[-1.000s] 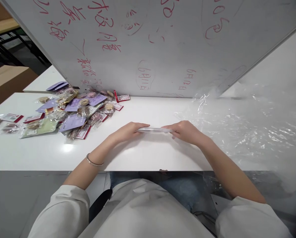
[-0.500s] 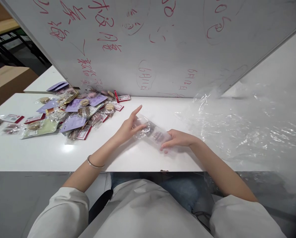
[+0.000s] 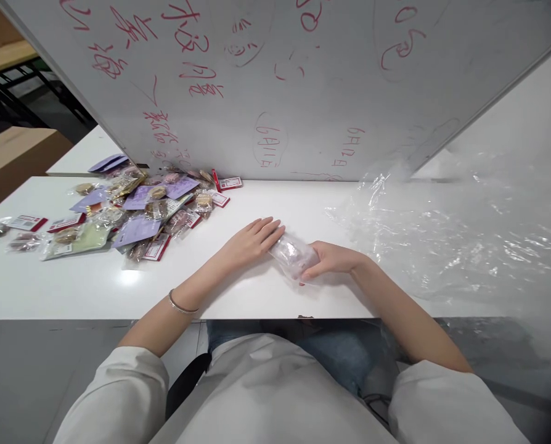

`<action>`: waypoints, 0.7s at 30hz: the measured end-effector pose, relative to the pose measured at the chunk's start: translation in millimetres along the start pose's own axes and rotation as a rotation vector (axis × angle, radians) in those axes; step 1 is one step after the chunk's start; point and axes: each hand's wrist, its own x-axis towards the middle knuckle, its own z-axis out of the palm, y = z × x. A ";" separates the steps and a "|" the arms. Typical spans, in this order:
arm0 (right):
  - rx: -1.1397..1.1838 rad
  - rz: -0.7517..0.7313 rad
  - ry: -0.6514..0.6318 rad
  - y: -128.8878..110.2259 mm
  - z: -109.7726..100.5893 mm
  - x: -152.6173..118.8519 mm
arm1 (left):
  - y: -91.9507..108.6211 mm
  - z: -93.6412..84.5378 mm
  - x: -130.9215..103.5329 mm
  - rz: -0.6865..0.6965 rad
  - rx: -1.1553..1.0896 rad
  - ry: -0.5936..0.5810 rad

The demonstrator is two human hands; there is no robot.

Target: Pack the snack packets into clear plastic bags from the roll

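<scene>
A small frosted, see-through plastic bag (image 3: 294, 255) lies at the middle of the table, close to its front edge. Light print or contents show faintly through it; what is inside I cannot make out. My right hand (image 3: 328, 260) grips the bag's right end, thumb on top and fingers mostly hidden beneath. At the other end, my left hand (image 3: 257, 239) lies palm down with its fingers stretched out flat, the fingertips touching the bag's upper left edge. Its thumb is hidden. A metal bangle (image 3: 182, 304) circles my left wrist.
Left on the white table (image 3: 201, 287), a heap of small packets (image 3: 139, 229) with purple cards and red-edged labels spreads out. A large crumpled clear plastic sheet (image 3: 455, 240) covers the right side. Behind stands a whiteboard (image 3: 303, 92) with red writing. A cardboard box (image 3: 23, 157) is far left.
My left hand has turned from a raised, spread pose to lying flat over the bag's left end. The bag looks shorter, its left part folded or covered. My right hand stays nearly still.
</scene>
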 end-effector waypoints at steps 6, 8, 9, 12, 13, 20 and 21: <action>-0.144 -0.109 0.155 -9.8 8.6 -4.0 | 10.0 6.5 -3.2 -0.173 -0.170 0.075; -0.186 -0.163 0.218 -12.0 11.8 -3.1 | 11.2 10.7 -3.5 -0.217 -0.278 0.095; -0.193 -0.193 0.235 -12.7 13.3 -1.9 | 11.3 12.4 -3.3 -0.229 -0.321 0.107; -0.192 -0.261 0.207 -13.7 17.8 3.2 | 10.5 14.0 -2.0 -0.260 -0.379 0.182; -0.189 -0.277 0.177 -13.6 19.3 5.1 | 10.4 13.3 -1.7 -0.276 -0.382 0.210; -0.247 -0.471 0.210 -7.7 24.7 18.5 | 15.2 7.0 -1.9 -0.485 -0.557 0.253; -0.287 -0.520 0.259 -6.2 23.7 20.8 | 15.8 7.0 -1.1 -0.520 -0.606 0.244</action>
